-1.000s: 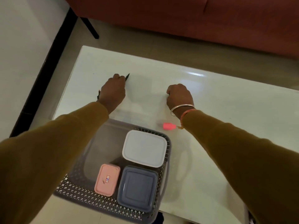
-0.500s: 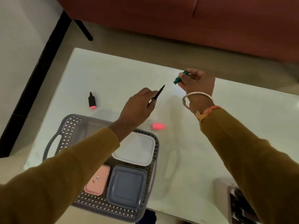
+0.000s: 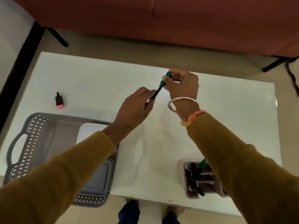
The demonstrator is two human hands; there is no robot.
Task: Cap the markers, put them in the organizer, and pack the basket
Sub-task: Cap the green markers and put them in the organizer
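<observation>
My left hand (image 3: pixel 135 107) grips a thin black marker (image 3: pixel 155 94) that points up and to the right. My right hand (image 3: pixel 182 85) pinches a green cap (image 3: pixel 165 79) whose open end sits on the marker's tip. An uncapped black and pink highlighter (image 3: pixel 59 101) lies on the white table (image 3: pixel 97 81) at the left. A grey perforated basket (image 3: pixel 30 143) stands at the near left, holding a white lidded box (image 3: pixel 90 131) and a blue-grey lidded box (image 3: pixel 97 180), both partly hidden by my left sleeve. The organizer (image 3: pixel 194 180) at the near right holds several markers.
A red sofa (image 3: pixel 161 21) runs along the far side of the table, with dark legs on the floor. The table's front edge is close to my body and my feet show below it.
My hands have come together over the middle of the table, and the green cap now meets the black marker's tip. The pink cap seen earlier near the basket is no longer visible.
</observation>
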